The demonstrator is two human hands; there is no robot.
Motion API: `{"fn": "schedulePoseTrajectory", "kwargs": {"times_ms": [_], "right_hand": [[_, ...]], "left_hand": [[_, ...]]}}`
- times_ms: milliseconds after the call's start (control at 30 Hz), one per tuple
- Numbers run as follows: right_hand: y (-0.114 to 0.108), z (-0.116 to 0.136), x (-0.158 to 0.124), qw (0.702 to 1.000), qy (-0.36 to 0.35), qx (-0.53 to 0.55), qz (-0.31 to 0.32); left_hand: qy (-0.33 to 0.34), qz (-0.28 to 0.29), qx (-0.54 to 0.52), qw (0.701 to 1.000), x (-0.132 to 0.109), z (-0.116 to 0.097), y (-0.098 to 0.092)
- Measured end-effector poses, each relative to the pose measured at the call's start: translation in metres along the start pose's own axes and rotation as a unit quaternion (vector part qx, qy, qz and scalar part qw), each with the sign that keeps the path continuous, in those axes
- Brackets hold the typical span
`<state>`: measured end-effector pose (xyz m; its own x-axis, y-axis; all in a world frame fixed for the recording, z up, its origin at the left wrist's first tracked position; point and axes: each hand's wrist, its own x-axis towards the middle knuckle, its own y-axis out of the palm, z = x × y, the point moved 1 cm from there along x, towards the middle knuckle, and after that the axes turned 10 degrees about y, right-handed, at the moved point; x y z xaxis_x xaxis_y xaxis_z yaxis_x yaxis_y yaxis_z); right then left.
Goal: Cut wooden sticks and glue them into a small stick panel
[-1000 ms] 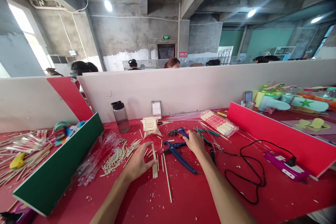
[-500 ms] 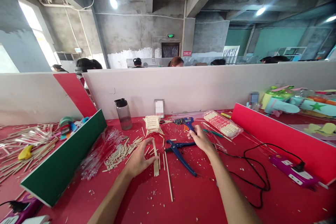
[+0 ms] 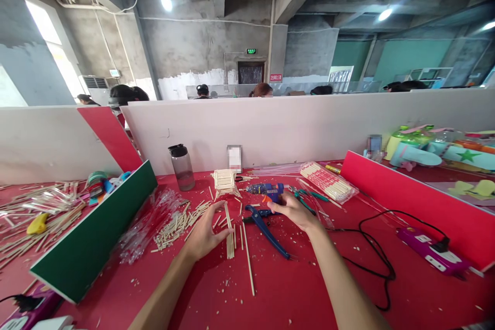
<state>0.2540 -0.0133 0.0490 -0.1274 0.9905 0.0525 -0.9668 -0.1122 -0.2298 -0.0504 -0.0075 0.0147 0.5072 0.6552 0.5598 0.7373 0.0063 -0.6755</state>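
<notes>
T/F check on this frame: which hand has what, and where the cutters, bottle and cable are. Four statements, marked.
1. The right hand grips the blue glue gun. True.
2. The left hand holds the blue cutters. False: the cutters lie on the red table between the hands, and the left hand's fingertips rest at a row of wooden sticks.
3. The water bottle stands upright by the white partition. True.
4. The black cable runs under the left hand. False: it loops to the right of the right forearm.
</notes>
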Motion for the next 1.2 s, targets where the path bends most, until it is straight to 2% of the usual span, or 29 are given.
{"fn": "schedulePoseTrajectory", "kwargs": {"times_ms": [333,567,700,800,1200], "right_hand": [[0.025,0.009,-0.002,0.991,-0.065,-0.100,0.061],[0.031,0.015,-0.003,0.979,-0.126,-0.158,0.040],[0.034,0.012,-0.001,0.970,-0.149,-0.194,-0.017],[0.036,0.010,-0.001,0.962,-0.155,-0.219,-0.049],[0.040,0.011,-0.002,0.947,-0.162,-0.262,-0.090]], "left_hand": [[0.016,0.015,-0.038,0.999,0.000,0.000,0.001],[0.018,0.020,-0.050,0.998,-0.001,0.000,0.002],[0.022,0.024,-0.058,0.998,-0.001,-0.002,0.002],[0.020,0.026,-0.059,0.998,-0.001,-0.005,0.001],[0.018,0.031,-0.053,0.998,0.001,-0.009,0.000]]}}
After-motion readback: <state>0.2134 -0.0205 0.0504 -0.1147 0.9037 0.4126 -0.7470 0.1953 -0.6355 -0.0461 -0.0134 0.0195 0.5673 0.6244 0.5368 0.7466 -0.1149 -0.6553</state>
